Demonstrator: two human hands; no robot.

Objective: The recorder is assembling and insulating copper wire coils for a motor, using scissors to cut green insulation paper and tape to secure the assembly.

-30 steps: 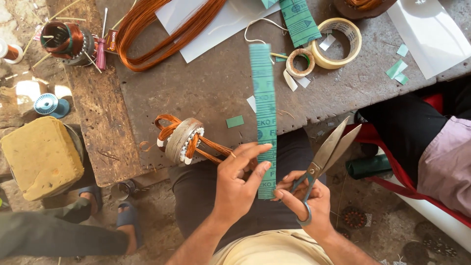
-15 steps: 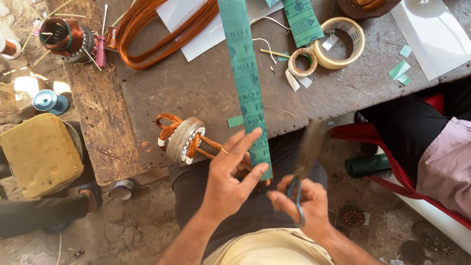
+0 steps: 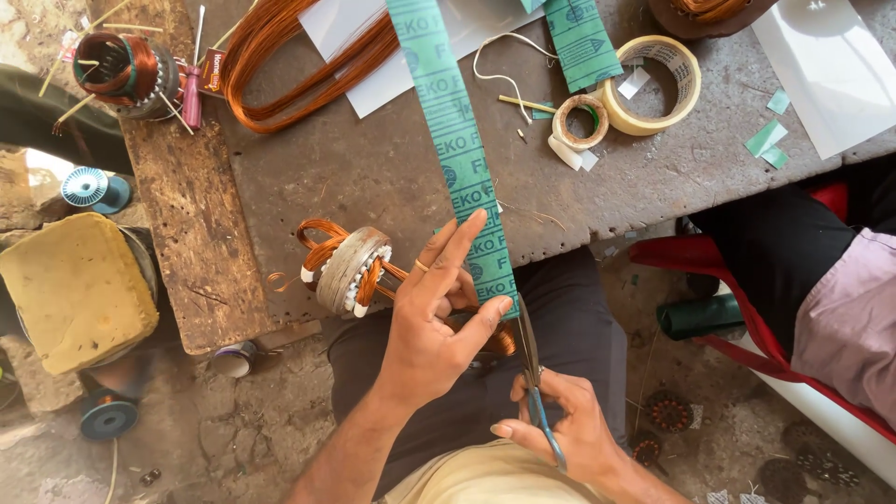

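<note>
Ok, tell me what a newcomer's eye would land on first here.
First, the long green strip running up the middle of the view, pinched at its lower end by the left hand, with the right hand working scissors just below it. Next, the copper-wound stator at the bench edge, and the loose copper wire coil at the top.

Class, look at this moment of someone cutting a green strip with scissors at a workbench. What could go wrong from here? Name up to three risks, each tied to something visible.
1. The left hand pinches the green strip right beside the scissors in the right hand, so the blades might nick its fingers.
2. The long strip is held at one end only, so the cut could run crooked.
3. The copper-wound stator sits at the bench edge and could be knocked off.
</note>
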